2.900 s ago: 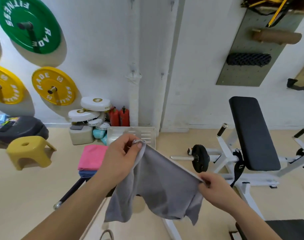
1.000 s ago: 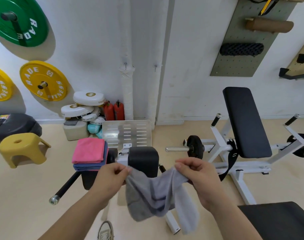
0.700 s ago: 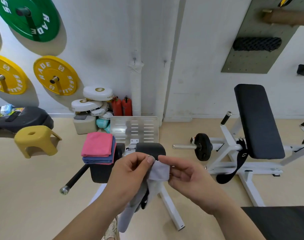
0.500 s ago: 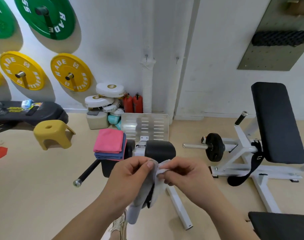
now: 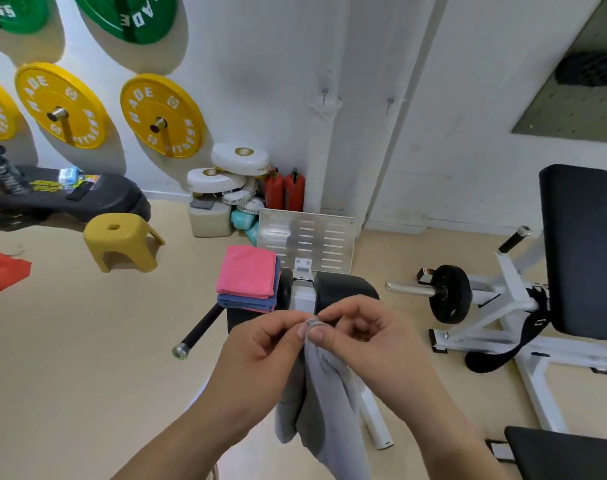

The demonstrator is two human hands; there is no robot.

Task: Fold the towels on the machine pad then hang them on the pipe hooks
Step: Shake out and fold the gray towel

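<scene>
**Head view: both grips pinch top of grey towel, low centre**

Head cam, looking fwd and down. Left grip (image 5: 260, 351) and right grip (image 5: 371, 341) meet just below centre of frame, thumbs and forefingers touching, each pinching the top edge of the grey towel (image 5: 329, 410). Neither is released or clenched on nothing: both grasp the cloth. The towel hangs straight down from the fingertips btwn the forearms in long bunched folds, reaching the bottom edge of the frame, clear of the floor.

Just above the grips, centre frame: black machine pad (image 5: 343, 289), a roller type, w/ a slotted metal plate (image 5: 309, 244) behind it. Left of that pad a folded stack sits on the machine: pink towel (image 5: 248, 270) on top, blue towel (image 5: 243, 302) under it.

Upper centre: white wrapped pipe (image 5: 321, 150) runs up the wall, w/ one hook (image 5: 325, 93) on it and a second hook (image 5: 390, 100) just to its right, both bare.

Left side: yellow stool (image 5: 122, 240) on the floor, yellow weight plates (image 5: 161, 116) on the wall above. Two red extinguishers (image 5: 284, 190) stand at the pipe's base. Right side: white bench frame w/ black back pad (image 5: 586, 251).
</scene>
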